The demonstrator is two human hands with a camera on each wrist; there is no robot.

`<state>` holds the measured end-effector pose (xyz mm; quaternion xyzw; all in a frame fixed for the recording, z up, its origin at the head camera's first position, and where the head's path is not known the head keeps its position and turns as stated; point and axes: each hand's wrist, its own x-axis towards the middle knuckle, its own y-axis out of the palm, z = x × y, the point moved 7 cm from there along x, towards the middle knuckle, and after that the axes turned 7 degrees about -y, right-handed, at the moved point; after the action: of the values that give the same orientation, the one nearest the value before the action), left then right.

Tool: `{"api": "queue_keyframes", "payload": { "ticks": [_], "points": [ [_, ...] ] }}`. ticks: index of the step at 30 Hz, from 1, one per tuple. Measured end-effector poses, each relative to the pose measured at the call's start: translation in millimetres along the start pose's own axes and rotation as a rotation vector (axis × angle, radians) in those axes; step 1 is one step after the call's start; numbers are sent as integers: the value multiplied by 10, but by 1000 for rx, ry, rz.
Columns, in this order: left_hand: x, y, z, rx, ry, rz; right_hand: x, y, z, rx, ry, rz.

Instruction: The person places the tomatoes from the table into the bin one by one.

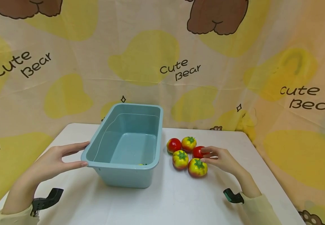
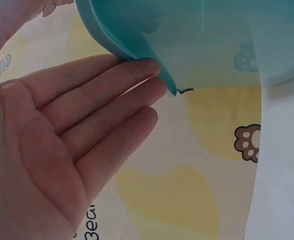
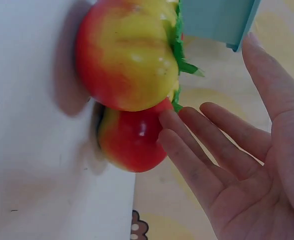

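A deep light-blue plastic bin [image 1: 122, 184] stands left of the middle of the table. My left hand [image 1: 52, 160] touches its near left corner, fingers straight along the rim and thumb at the front; the left wrist view shows the palm [image 2: 42, 150] with nothing in it. To the right of the bin, several red and yellow tomatoes with green leafy tops sit in a cluster. My right hand [image 1: 221, 159] reaches in from the right with relaxed fingers, its fingertips right at a red tomato [image 3: 132, 140] and its thumb near the front yellow-red tomato [image 1: 197, 170].
Inside the bin, a bit of something yellow and green [image 1: 142, 164] peeks over the near rim; the rest of it is hidden. A patterned cloth [image 1: 140, 62] hangs behind the white table [image 1: 176, 203]. Black straps [image 1: 47, 197] circle both wrists.
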<state>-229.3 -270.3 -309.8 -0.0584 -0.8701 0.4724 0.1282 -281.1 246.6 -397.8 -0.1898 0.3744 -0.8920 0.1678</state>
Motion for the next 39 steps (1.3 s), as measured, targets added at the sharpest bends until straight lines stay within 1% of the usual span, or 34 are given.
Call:
{"api": "queue_keyframes", "payload": {
  "ticks": [11, 19, 23, 27, 35, 39],
  "points": [
    [-13, -10, -28, -7, 13, -14, -108, 66, -47, 23, 5, 11],
    [-12, -13, -32, -8, 11, -13, -170, 128, -80, 11, -1, 29],
    [-16, -14, -34, -3, 3, -6, -197, 168, -112, 1, 23, 44],
    [-14, -12, -29, -3, -4, -2, -207, 197, -142, 1, 40, 57],
    [2, -9, -10, -1, -5, -2, -203, 247, -155, -4, 12, 75],
    [-9, -9, -14, 3, -8, 1, -216, 294, -176, -2, 32, 89]
  ]
}}
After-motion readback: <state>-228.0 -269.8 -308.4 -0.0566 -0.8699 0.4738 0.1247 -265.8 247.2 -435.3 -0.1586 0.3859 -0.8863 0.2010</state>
